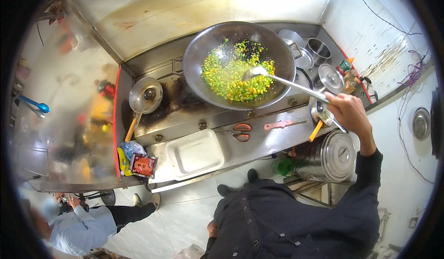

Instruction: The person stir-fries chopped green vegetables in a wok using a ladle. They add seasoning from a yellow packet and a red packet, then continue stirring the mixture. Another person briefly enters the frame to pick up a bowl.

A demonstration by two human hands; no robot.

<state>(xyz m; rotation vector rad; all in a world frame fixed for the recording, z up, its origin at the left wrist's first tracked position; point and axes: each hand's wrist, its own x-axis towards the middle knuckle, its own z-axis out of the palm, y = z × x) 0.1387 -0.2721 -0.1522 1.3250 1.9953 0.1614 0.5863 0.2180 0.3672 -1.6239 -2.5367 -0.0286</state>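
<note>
My right hand [348,111] grips the handle of a long metal wok ladle [300,86]. The ladle's bowl rests among chopped green and orange vegetables [239,75] in a large dark wok [194,51] on the stove. Faint steam hangs over the food. My left hand [212,228] hangs low beside my dark jacket, partly hidden by it; its fingers cannot be made out well. Nearest me on the steel counter lie orange-handled scissors [241,133], a pink-handled knife [282,124] and a white plastic tray [215,148].
Left of the wok is a small pan [133,101] holding a ladle. Seasoning packets [143,165] lie at the counter's left end. Pots, lids [331,78] and bottles crowd the right. A lidded steel pot [338,156] stands below the counter. Another person [81,227] is at lower left.
</note>
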